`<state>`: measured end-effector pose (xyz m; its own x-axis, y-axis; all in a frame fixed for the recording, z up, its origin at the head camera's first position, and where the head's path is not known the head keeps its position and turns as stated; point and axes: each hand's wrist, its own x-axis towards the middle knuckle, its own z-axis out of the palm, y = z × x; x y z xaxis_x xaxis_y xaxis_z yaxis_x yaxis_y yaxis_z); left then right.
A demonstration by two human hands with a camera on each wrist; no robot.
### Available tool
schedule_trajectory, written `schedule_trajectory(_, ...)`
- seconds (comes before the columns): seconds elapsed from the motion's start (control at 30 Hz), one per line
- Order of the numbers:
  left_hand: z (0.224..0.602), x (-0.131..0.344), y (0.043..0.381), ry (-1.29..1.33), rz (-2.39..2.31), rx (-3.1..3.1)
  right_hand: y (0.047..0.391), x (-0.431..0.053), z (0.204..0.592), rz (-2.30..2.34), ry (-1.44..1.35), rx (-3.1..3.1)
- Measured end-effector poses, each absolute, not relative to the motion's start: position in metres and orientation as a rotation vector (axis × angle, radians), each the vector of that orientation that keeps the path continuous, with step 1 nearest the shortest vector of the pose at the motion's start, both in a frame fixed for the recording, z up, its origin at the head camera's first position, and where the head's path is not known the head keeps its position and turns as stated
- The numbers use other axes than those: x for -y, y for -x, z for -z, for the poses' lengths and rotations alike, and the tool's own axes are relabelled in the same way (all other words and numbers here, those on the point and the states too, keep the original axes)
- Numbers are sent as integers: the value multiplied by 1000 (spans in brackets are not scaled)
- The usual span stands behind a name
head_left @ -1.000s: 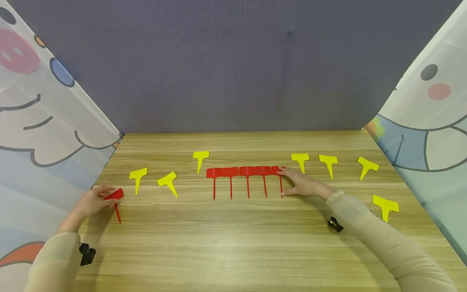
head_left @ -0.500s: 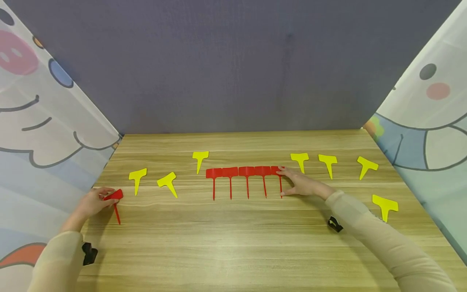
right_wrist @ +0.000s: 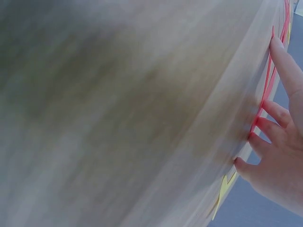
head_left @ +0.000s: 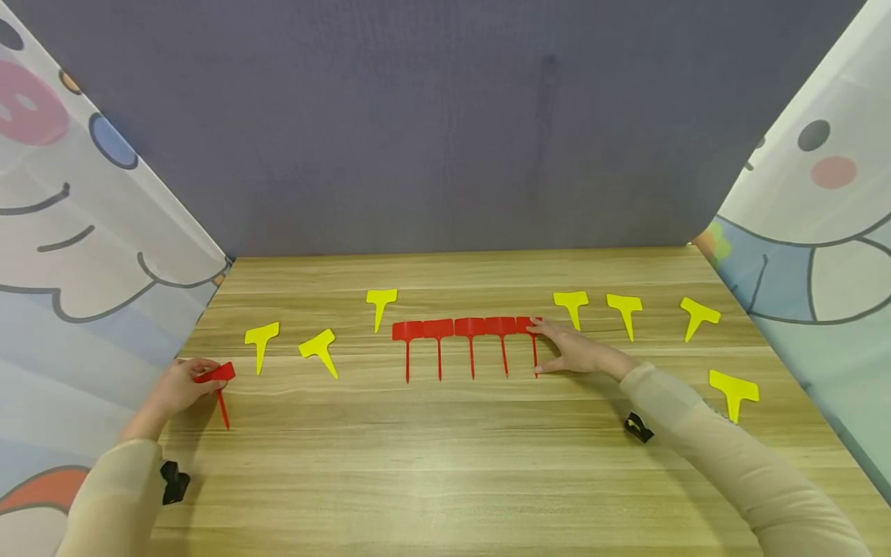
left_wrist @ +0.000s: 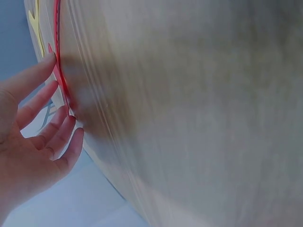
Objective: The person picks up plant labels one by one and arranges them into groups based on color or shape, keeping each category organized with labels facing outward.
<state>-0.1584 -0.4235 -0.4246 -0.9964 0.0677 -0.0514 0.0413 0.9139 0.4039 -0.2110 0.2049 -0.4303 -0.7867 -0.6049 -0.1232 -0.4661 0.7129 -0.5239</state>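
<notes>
At the left side of the table, my left hand (head_left: 181, 387) pinches a red T-shaped plant label (head_left: 223, 406) by its head, thumb on the near edge. In the left wrist view the fingers (left_wrist: 62, 135) curve toward that red label (left_wrist: 57, 71) close to the wood. My right hand (head_left: 574, 350) rests on the right end of a row of red plant labels (head_left: 469, 328), laid head to head with stems toward me. Its fingers are spread over the last label's head, partly hiding it, with the thumb near the stem tip. In the right wrist view these fingers (right_wrist: 272, 125) touch the red label.
Yellow plant labels lie scattered: one (head_left: 261, 335) and another (head_left: 320, 346) at left, one (head_left: 380, 300) behind the row, several (head_left: 625, 305) at right, one (head_left: 733, 387) beside the right sleeve. A dark panel (head_left: 445, 139) stands behind the wooden table (head_left: 431, 480), printed curtains at both sides.
My left forearm swings slightly to the right while the hand keeps hold of the red plant label. The right hand stays put on the row.
</notes>
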Motion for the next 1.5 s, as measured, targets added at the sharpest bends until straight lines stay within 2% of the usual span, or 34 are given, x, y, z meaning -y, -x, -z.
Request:
schedule_trajectory(0.9,419,421,166,5,-613,-2981,212,-205,431,662,822,-2637)
schedule_trajectory(1.5,421,421,159,44,-828,-3001,212,-204,431,678,826,-2628)
